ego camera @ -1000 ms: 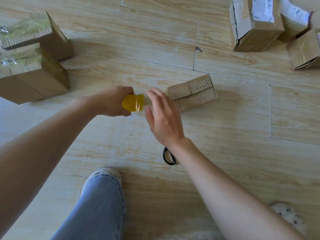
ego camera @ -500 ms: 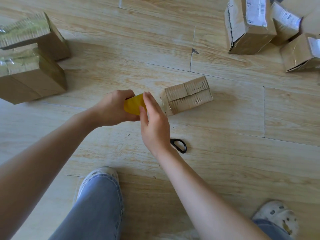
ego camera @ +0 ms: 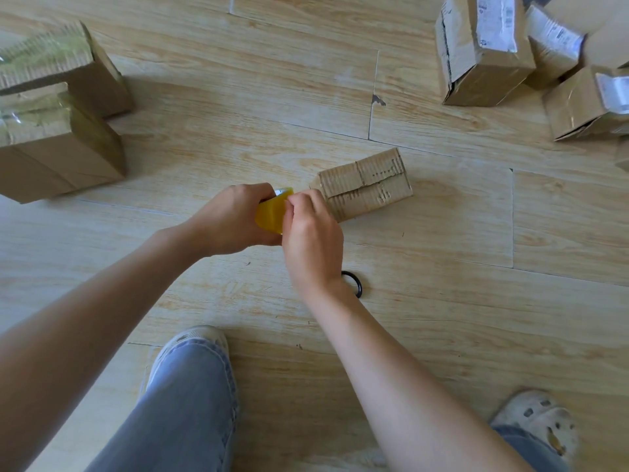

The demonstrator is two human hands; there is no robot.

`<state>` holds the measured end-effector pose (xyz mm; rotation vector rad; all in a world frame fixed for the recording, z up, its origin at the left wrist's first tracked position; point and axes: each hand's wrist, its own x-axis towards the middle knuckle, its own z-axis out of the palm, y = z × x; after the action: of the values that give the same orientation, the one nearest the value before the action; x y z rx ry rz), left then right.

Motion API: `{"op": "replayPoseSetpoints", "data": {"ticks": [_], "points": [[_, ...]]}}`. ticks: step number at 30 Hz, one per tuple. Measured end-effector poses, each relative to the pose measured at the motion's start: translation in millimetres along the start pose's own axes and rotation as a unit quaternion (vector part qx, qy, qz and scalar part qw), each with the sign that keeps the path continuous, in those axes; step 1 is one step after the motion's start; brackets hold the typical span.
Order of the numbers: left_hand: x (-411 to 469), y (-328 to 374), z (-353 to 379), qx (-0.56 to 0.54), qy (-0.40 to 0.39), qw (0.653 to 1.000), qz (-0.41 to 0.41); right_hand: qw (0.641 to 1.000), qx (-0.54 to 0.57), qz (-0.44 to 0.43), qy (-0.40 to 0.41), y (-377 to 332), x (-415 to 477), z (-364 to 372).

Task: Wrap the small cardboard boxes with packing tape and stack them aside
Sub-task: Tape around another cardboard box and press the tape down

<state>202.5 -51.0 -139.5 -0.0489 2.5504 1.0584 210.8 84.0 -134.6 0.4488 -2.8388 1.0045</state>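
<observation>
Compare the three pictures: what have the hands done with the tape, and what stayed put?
The right hand, open beside the tape roll a second ago, has curled its fingers and now pinches the roll's upper edge. The left hand grips the roll throughout. The box and the scissors lie on the floor as before.

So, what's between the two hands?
A yellow tape roll: the left hand grips it, and the right hand pinches at its top edge. The head view shows this.
</observation>
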Motion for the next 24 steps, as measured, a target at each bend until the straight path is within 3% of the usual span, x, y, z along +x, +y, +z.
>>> {"op": "replayPoseSetpoints", "data": {"ticks": [4, 11, 14, 18, 24], "points": [[-1, 2, 5, 0.01, -0.008, 1.0, 0.003, 0.997, -0.063, -0.017, -0.031, 5, 2, 0], [2, 4, 7, 0.054, -0.015, 0.998, 0.026, 0.998, -0.037, -0.034, -0.043, 19, 1, -1], [1, 2, 8, 0.057, -0.015, 0.998, 0.029, 0.995, 0.06, 0.023, -0.082, 27, 3, -3], [-2, 0, 1, 0.036, -0.011, 0.998, 0.05, 0.944, 0.232, 0.188, -0.143, 32, 9, -11], [5, 5, -2, 0.001, 0.002, 1.0, 0.028, 0.947, 0.238, 0.144, -0.159, 30, 17, -22]]}}
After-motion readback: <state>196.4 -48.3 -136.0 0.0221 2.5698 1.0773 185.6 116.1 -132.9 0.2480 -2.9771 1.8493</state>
